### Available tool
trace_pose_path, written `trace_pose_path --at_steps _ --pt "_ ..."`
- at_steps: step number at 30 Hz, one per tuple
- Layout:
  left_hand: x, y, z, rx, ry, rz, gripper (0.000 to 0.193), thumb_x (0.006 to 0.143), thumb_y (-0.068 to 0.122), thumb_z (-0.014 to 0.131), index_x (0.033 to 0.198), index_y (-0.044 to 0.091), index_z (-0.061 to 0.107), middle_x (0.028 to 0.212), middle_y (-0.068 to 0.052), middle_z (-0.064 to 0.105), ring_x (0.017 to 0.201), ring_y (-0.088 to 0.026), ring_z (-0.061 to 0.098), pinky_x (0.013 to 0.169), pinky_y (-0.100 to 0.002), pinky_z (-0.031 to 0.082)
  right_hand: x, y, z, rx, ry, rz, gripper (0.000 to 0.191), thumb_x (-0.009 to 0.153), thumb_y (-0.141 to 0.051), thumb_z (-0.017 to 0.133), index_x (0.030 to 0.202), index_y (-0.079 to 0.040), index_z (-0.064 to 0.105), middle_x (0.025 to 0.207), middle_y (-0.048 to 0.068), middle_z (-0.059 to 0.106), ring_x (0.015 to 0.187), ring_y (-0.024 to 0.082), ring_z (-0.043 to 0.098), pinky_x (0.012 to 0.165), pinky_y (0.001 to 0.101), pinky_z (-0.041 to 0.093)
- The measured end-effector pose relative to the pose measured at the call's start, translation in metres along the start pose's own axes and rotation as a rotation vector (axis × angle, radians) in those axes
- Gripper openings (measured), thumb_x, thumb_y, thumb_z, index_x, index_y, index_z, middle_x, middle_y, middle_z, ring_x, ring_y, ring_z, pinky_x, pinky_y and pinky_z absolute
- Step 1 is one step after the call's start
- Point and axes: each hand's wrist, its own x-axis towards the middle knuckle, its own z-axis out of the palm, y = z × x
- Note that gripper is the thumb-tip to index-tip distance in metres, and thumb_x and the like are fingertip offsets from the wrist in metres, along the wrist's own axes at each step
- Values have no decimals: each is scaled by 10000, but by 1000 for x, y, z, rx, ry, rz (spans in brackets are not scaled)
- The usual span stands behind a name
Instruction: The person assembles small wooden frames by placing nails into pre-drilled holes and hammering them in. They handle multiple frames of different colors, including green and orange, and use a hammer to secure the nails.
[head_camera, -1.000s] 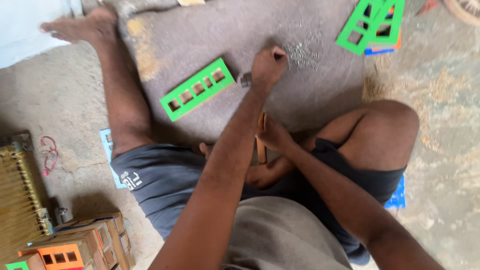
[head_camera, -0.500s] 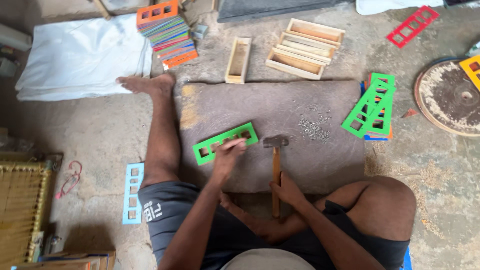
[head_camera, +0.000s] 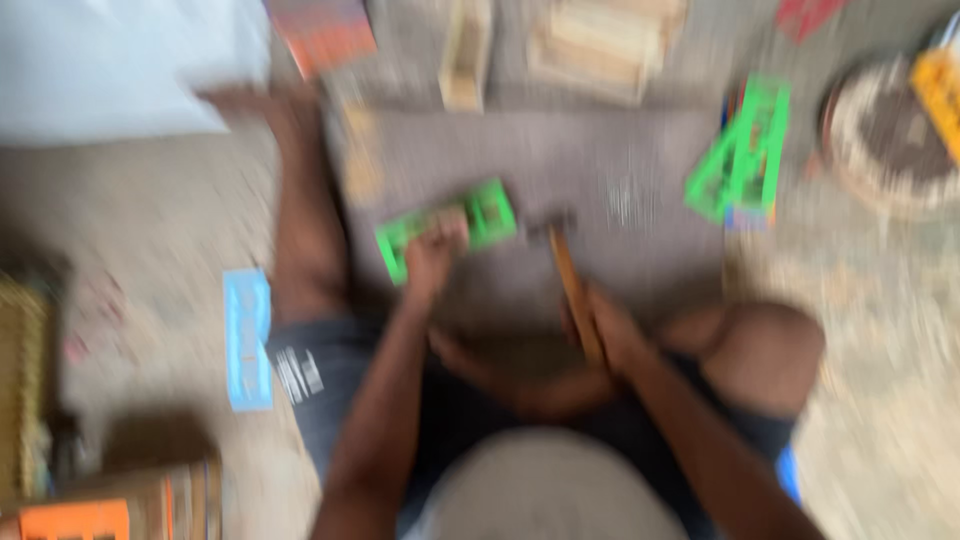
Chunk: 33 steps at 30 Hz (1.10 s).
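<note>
The picture is heavily blurred. My left hand (head_camera: 435, 243) rests on a green ladder-shaped frame (head_camera: 488, 215) that lies on a grey stone slab (head_camera: 600, 170) in front of me. My right hand (head_camera: 605, 335) grips the wooden handle of a hammer (head_camera: 572, 285), whose head sits on the slab just right of the green frame. I sit on the floor with my left leg stretched out along the slab's left side.
More green frames (head_camera: 745, 150) lie at the slab's right edge. Wooden boxes (head_camera: 590, 40) sit beyond the slab. A blue frame (head_camera: 247, 340) lies on the floor at left, a white sheet (head_camera: 110, 70) at top left, a round tray (head_camera: 890, 140) at right.
The view has shifted slightly and blurred. My left hand stays on the green frame and my right hand keeps the hammer, its head still on the slab.
</note>
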Motion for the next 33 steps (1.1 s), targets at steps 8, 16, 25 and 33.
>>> trace_pose_path --at_steps 8,16,25,33 --pt "12 4 21 88 -146 210 115 889 92 835 982 89 768 1195 -79 723 1177 -256 619 1022 -418 478 -13 -9 12 -285 56 99 355 1057 -406 577 1215 -88 554 721 -17 525 533 69 478 470 252 437" --pt "11 -16 23 252 -321 237 141 868 141 881 990 193 834 1480 -52 568 1441 -289 432 1239 -526 220 -31 -6 31 -783 168 -175 278 1058 -301 625 1063 -29 569 698 27 580 511 110 559 459 307 476" --pt "5 -17 30 286 -308 177 186 853 230 923 1024 211 851 1436 -61 584 1397 -304 446 1226 -497 232 -38 -11 38 -1048 124 -685 328 1075 -179 614 1336 -3 518 747 175 651 626 285 659 561 429 482" --pt "4 -21 30 292 -278 210 177 878 186 907 1037 196 832 1323 -55 645 1364 -294 493 1205 -471 281 -38 -12 41 -1044 128 -571 378 1071 -214 597 1372 -1 514 752 160 666 602 295 676 544 428 483"
